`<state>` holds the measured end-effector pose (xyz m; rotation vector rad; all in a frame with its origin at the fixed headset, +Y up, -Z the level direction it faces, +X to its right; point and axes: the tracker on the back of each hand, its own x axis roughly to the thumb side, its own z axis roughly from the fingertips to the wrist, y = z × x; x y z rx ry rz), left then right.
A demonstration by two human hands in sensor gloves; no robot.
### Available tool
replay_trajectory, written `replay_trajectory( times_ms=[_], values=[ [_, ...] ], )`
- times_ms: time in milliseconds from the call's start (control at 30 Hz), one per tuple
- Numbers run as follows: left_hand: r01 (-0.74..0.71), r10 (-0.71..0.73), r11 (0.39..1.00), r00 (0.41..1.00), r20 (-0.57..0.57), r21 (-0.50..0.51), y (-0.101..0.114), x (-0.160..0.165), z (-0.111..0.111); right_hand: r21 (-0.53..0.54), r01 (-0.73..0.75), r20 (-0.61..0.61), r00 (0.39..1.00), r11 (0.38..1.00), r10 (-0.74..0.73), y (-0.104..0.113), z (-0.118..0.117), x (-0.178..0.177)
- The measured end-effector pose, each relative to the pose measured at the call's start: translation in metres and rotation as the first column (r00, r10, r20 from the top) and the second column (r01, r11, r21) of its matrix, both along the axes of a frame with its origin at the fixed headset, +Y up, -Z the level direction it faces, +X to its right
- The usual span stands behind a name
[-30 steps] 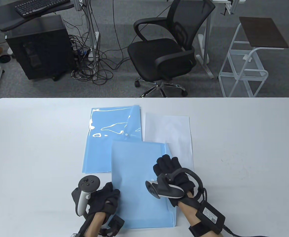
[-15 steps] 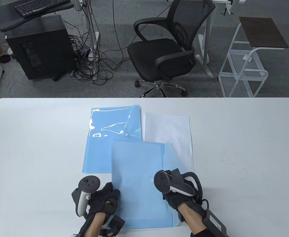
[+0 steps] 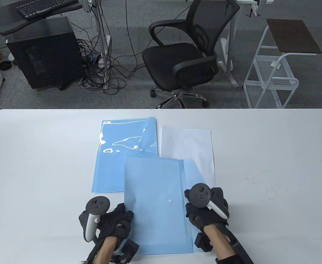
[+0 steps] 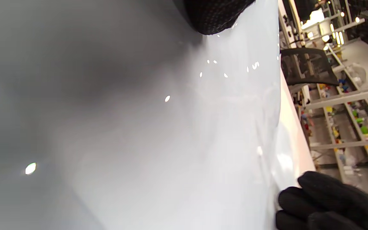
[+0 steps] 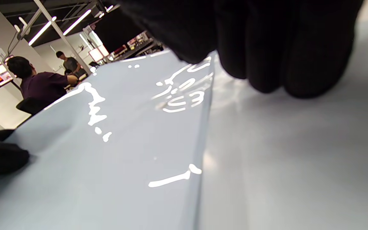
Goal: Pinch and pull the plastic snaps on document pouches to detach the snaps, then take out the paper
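Left hand (image 3: pixel 115 222) low at near edge, fingers loosely curled, pressing down. Right hand (image 3: pixel 204 210) knuckles up, fingers (image 5: pixel 283 48) bunched and curled downward. Both forearms enter from below.

A pale glossy pouch (image 4: pixel 171 127) is filling most of the tilted view, catching small glints. 1 gloved fingertip (image 4: pixel 216 16) is touching it at the top, and black gloved fingers (image 4: pixel 324 204) are curling at its lower right edge. Shelves (image 4: pixel 347 127) are showing beyond.
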<state>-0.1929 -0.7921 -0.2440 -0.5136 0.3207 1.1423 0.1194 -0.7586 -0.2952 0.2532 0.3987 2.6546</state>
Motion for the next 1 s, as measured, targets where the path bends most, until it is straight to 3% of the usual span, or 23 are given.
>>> replay_trajectory(
  times_ms=[433, 667, 767, 1000],
  values=[
    [-0.356, 0.355, 0.933, 0.934, 0.03, 0.042, 0.012, -0.002, 0.002, 0.147, -0.145, 0.067, 0.988, 0.979, 0.136, 0.001, -0.002, 0.008],
    [-0.27, 0.269, 0.962, 0.963, 0.027, 0.048, 0.011, -0.005, 0.003, 0.008, 0.175, 0.075, 0.982, 0.985, -0.175, -0.004, -0.004, 0.017],
    [-0.198, 0.197, 0.978, 0.98, 0.018, 0.059, 0.012, -0.006, 0.004, -0.07, 0.391, 0.109, 0.917, 0.918, -0.383, -0.008, -0.004, 0.023],
    [-0.193, 0.193, 0.98, 0.981, 0.018, 0.048, 0.009, -0.007, 0.004, -0.167, 0.623, 0.151, 0.782, 0.764, -0.605, -0.015, -0.004, 0.031]
  ],
)
